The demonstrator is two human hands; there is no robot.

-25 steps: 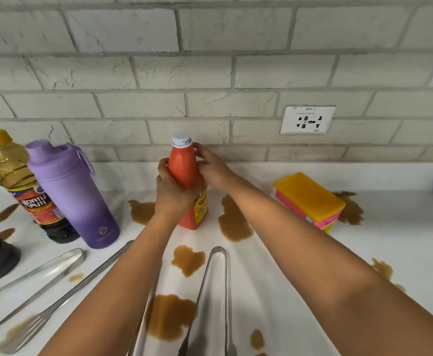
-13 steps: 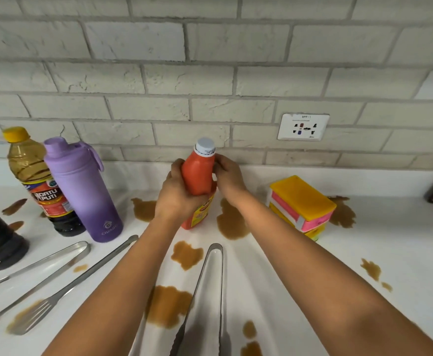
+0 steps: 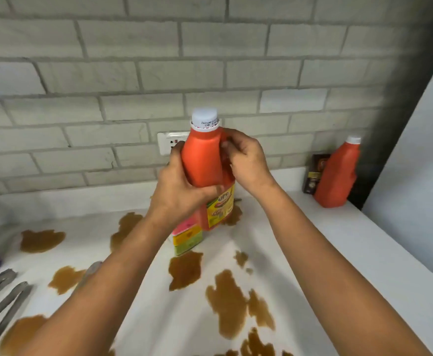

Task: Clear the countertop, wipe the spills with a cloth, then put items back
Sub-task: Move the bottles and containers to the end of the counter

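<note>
Since the earlier frames the orange sauce bottle (image 3: 205, 160) has come up off the countertop (image 3: 338, 253) and travelled toward its right end; it was standing mid-counter among the spills.

Grip: left hand (image 3: 182, 191) wrapped round the bottle's waist, right hand (image 3: 246, 160) pinching the shoulder just under the white cap (image 3: 204, 120). Both hold it firmly, upright, in the air above the stacked sponges (image 3: 187, 236).

A second orange bottle (image 3: 337, 173) stands at the back right corner beside a dark box (image 3: 315, 173). Brown spills (image 3: 232, 301) cover the middle and front of the countertop; metal tongs (image 3: 2, 299) lie at the left edge.

Risk, as judged: if the bottle's base is wet, it could smear the unsoiled right end when set down. Crowding the second bottle could tip it.
</note>
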